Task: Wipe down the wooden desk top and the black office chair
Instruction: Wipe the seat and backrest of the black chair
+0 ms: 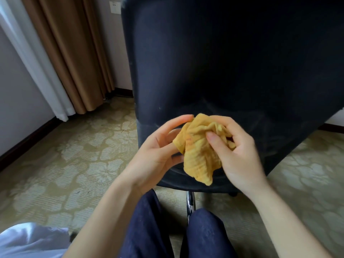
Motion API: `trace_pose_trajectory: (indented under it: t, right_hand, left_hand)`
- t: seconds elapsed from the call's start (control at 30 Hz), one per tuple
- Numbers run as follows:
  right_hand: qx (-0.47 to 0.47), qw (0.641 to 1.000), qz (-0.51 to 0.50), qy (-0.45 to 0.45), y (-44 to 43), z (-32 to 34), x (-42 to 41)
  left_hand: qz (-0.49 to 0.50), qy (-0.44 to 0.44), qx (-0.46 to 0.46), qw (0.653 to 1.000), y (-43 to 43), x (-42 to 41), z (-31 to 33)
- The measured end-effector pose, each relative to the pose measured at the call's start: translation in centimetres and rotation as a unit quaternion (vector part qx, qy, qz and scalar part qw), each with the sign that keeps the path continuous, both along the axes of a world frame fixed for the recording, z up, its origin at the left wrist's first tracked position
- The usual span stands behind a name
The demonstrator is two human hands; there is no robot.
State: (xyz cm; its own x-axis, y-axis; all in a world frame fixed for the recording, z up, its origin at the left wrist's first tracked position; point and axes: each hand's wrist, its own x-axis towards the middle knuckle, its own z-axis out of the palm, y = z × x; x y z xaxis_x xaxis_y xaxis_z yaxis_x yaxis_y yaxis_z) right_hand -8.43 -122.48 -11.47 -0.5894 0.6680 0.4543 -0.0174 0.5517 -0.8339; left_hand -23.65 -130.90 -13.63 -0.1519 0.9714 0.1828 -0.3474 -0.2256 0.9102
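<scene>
Patterned beige carpet [74, 155] covers the floor, with a brown curtain [70, 53] and a white sheer [37, 62] hanging at the left wall. From my head camera, the black office chair [223, 62] fills the upper right, its seat facing me and a chrome post [190, 202] below it. Over the seat's front edge, a crumpled yellow cloth [199, 155] hangs between both hands. My right hand [240, 151] grasps it, thumb pressed on the front and fingers curled behind. My left hand [158, 151] lies relaxed, fingers nearly straight, touching the cloth's left edge. Dark-trousered knees [204, 229] show at the bottom.
</scene>
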Motion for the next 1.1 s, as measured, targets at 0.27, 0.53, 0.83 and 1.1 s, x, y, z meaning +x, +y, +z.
trace_pose_trajectory:
  t: [0.27, 0.53, 0.83, 1.1]
  right_hand:
    - [0.039, 0.988, -0.129, 0.070, -1.6, -3.6, -1.7]
    - [-0.107, 0.980, -0.130, 0.111, -2.7, -5.2, -2.3]
    - [-0.395, 0.909, 0.033, 0.129, -3.0, -6.3, -1.0]
    - [-0.358, 0.908, -0.088, 0.199, -1.8, -4.9, -1.3]
  left_hand:
    - [0.077, 0.060, -0.010, 0.995, 0.1, 1.1, 0.2]
    - [0.130, 0.042, -0.073, 0.988, 0.3, 1.9, -0.5]
    - [0.225, 0.291, -0.119, 0.922, 1.6, 1.4, -0.4]
    - [0.217, 0.276, -0.047, 0.935, 2.1, 1.3, -0.5]
